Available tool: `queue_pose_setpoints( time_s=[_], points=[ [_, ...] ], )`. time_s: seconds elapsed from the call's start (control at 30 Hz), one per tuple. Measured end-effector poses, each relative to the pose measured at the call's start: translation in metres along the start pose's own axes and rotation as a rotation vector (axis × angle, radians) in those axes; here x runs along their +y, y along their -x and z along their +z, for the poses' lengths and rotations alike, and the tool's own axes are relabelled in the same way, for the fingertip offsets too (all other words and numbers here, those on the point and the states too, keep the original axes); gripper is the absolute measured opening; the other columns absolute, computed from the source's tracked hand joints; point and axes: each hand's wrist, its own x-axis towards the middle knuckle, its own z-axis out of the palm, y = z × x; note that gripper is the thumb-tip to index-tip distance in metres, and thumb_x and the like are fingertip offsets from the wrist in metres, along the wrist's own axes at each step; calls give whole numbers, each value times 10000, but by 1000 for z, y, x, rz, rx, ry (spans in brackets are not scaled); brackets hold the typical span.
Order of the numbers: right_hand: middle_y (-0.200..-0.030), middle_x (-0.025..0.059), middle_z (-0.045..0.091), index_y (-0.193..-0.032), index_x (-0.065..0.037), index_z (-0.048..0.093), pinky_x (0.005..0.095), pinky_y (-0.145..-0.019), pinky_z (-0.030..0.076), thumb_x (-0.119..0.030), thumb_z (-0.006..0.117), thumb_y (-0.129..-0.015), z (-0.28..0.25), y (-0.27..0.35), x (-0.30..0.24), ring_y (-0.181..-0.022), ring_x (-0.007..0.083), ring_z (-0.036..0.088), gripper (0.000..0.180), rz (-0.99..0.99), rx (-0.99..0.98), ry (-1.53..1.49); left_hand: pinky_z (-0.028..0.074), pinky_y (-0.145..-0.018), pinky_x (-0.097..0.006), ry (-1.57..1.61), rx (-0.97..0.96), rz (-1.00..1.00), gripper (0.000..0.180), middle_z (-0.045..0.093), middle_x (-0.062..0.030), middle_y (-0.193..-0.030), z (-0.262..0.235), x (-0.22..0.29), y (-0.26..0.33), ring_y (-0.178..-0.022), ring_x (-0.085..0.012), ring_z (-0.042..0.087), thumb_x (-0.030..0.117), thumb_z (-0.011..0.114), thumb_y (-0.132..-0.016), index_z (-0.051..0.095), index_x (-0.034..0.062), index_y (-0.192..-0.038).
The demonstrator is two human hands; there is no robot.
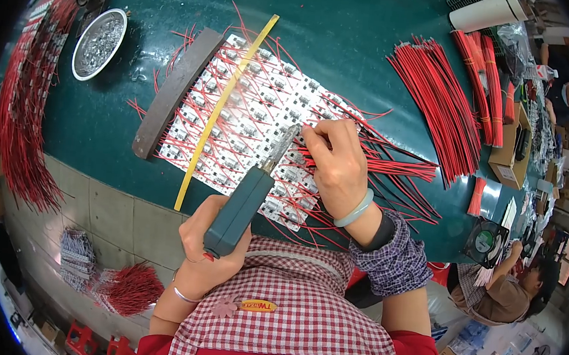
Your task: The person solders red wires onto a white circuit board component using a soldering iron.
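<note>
My left hand [206, 235] is wrapped round the handle of a dark green soldering gun [245, 201]. The metal tip [283, 147] reaches the middle of a white circuit board panel [269, 119] covered with small components. Close by the tip, my right hand [340, 165] is closed, thumb and forefinger pinched at the board. A bunch of red wires [404, 168] runs out from beneath that hand to the right; the pinched ends are mostly hidden by the fingers. Thin red wires stick up from many spots on the panel.
A dark bar [178, 94] and a yellow strip [226, 108] lie across the panel. Loose red wires [436, 109] and tied bundles [491, 94] lie at right. A white-rimmed bowl [100, 44] and wired boards [32, 88] are at left. Another person [515, 292] sits at right beside a fan [487, 241].
</note>
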Motion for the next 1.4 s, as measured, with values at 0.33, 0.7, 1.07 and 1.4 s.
queue_pose_setpoints(
  time_s=[0.33, 0.7, 1.07, 1.4],
  points=[
    [-946, 131, 571, -1020, 49, 693, 368, -682, 523, 122, 652, -649, 4, 2, -4, -858, 291, 574, 380, 26, 41, 25, 503, -625, -290, -1, 40, 5, 178, 653, -125, -849, 2, 0, 2, -688, -192, 653, -91, 713, -766, 643, -65, -927],
    [-981, 127, 602, -1086, 21, 703, 359, -713, 530, 130, 651, -616, -8, -2, -1, -894, 296, 598, 485, 50, -32, 36, 526, -642, -261, -11, 67, 11, 256, 693, -112, -881, -3, -1, 8, -713, -134, 663, -62, 725, -786, 649, -82, -1029],
    [-959, 100, 523, -1358, -52, 584, 369, -564, 494, -30, 616, -859, -131, -62, 5, -770, 251, 599, 501, 67, -94, 780, 521, -632, -256, 55, 123, 39, 238, 688, -110, -871, -12, -7, 11, -703, -132, 652, -49, 726, -815, 659, -84, -1041],
    [-1065, 39, 513, -1067, -57, 717, 327, -640, 493, -154, 648, -862, -20, -70, 52, -1007, 215, 509, 237, 62, -810, 1202, 523, -617, -264, 125, 147, 88, 230, 686, -118, -852, -16, -6, 16, -687, -142, 662, -44, 725, -818, 657, -81, -1035]
  ],
)
